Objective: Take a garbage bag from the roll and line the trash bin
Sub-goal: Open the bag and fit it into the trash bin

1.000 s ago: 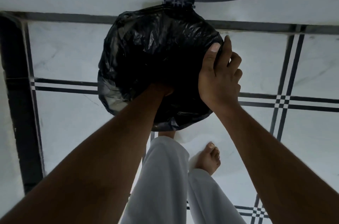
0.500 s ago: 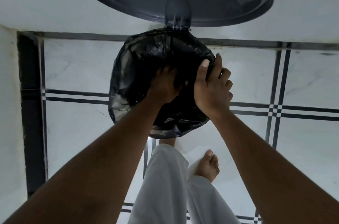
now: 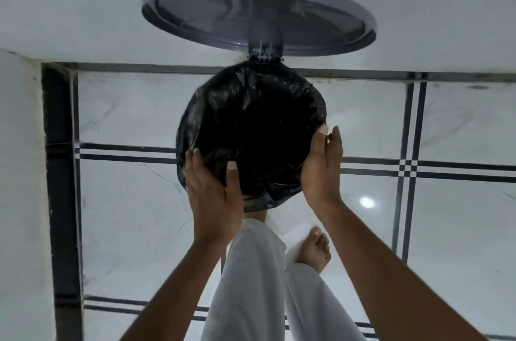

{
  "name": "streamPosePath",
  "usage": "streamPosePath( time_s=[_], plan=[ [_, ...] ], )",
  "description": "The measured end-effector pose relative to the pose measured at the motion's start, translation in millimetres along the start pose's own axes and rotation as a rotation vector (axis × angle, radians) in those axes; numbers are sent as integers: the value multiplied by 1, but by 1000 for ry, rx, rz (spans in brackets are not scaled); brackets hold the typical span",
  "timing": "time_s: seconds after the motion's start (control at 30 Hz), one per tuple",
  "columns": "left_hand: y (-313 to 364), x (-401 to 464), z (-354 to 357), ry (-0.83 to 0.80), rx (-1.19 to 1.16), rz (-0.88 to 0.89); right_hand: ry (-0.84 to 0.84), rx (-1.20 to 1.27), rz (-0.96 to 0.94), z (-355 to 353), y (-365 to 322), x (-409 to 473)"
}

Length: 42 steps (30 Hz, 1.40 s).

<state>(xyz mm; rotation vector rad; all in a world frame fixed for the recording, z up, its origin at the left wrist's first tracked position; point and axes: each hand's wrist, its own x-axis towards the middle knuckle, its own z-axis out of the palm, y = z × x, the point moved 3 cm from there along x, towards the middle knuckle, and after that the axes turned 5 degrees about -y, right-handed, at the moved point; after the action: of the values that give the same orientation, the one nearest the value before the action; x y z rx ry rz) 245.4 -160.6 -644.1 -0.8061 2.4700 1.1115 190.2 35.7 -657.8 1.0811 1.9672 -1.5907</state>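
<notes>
hands [image 3: 268,173] open, apparently touching bag [image 3: 251,106] rim

You have a single head-worn wide-angle view, looking steeply down and forward from close above the bag-lined bin [image 3: 251,131] to the tiled floor [image 3: 446,229]. Your left hand [image 3: 213,195] and right hand [image 3: 321,170] reach in from the bottom edge, near the lens.

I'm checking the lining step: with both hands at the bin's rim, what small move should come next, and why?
Probably smooth the garbage bag down over the near rim. The left hand and right hand flank the bin, the bag looks draped over the rim, but loose folds bunch at the near edge.
</notes>
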Motion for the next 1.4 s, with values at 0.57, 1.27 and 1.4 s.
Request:
streamPosePath(
  time_s=[0.57,1.27,1.4],
  plan=[
    [9,116,-52,183,-59,-186,-12,-14,126,-2,-33,43],
    [66,224,-58,78,236,-80,178,-227,-9,-4,-65,74],
    [99,197,-37,-187,239,179,11,-328,-256,19,-84,80]
  ],
)
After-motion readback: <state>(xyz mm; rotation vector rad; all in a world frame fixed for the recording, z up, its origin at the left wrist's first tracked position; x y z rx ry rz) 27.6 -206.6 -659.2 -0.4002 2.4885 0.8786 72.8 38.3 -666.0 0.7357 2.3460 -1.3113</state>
